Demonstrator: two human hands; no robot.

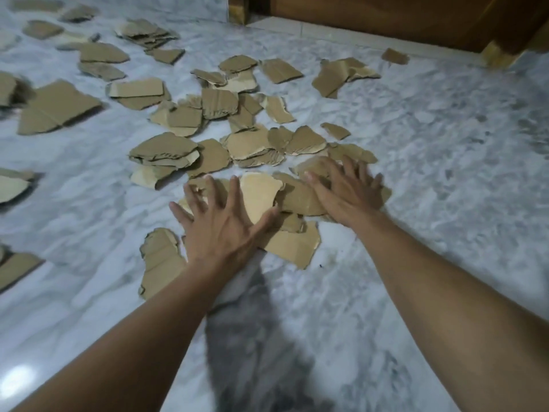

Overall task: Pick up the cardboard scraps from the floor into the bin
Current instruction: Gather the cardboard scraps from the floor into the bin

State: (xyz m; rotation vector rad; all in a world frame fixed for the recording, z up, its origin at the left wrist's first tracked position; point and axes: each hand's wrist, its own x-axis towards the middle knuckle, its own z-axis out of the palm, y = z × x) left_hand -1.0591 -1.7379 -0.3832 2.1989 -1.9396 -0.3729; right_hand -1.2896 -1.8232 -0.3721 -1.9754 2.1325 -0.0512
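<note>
Several torn brown cardboard scraps lie scattered over the marble floor (pixel 416 162). My left hand (pixel 219 224) is spread flat, fingers apart, on a small heap of scraps, its thumb beside a pale scrap (pixel 258 194). My right hand (pixel 347 188) lies with straight fingers on the brown scraps (pixel 300 197) at the heap's right side. A larger scrap (pixel 160 260) lies just left of my left wrist, and another (pixel 294 245) pokes out below the heap. No bin is in view.
More scraps spread to the far left and back, among them a big piece (pixel 56 108) and a stack (pixel 163 153). Brown wooden furniture (pixel 386 16) stands along the back right. Bare floor stretches to the right and toward me.
</note>
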